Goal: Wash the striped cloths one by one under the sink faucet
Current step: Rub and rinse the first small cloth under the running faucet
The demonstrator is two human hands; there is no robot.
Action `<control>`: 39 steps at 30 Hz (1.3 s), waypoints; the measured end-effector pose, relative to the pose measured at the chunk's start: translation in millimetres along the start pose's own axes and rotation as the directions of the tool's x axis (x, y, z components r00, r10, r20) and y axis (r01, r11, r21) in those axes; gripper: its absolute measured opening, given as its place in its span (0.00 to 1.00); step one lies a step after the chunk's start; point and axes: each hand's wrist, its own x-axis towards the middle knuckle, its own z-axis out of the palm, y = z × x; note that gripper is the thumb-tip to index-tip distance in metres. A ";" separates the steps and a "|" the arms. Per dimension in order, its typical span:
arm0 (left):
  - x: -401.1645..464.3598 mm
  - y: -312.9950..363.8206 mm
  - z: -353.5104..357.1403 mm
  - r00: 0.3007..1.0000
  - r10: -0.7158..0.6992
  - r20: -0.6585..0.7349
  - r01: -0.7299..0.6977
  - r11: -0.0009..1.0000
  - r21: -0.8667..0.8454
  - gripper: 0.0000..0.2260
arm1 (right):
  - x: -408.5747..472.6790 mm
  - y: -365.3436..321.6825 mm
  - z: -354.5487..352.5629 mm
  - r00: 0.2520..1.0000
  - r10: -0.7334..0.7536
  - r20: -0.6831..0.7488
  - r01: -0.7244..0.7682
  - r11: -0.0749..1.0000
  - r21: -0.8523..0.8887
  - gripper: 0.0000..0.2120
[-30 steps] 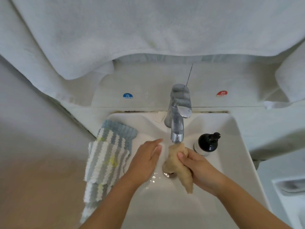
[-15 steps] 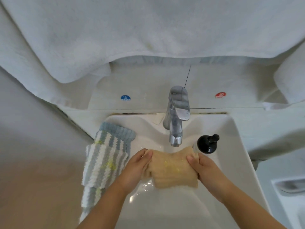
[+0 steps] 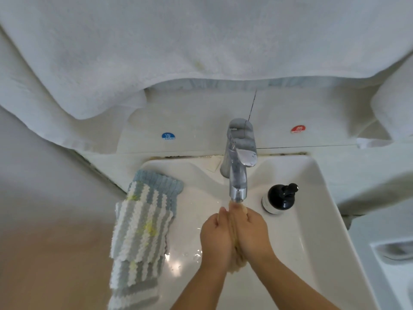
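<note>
A wet beige cloth [image 3: 237, 264] is bunched up between my two hands, right under the spout of the chrome faucet [image 3: 238, 173]. My left hand [image 3: 215, 237] grips it from the left and my right hand [image 3: 253, 233] grips it from the right, the two hands pressed together. Only the cloth's top tip and lower end show. Several blue, grey and white striped cloths [image 3: 143, 227] with yellow stains lie stacked on the left rim of the white sink [image 3: 312, 220].
A black pump bottle [image 3: 280, 198] stands inside the sink, just right of the faucet. White towels [image 3: 201, 41] hang above the sink. Blue cold and red hot stickers mark the wall behind. Water glistens on the basin floor.
The beige cloth was held spread flat between my hands half a second ago. Now my hands have come together and squeezed it into a bunch.
</note>
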 end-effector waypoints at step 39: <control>29.7 7.1 -0.8 0.996 0.046 0.080 -0.037 0.993 -0.111 0.20 | 5.3 8.6 2.0 0.989 -0.108 0.097 0.097 0.989 0.110 0.23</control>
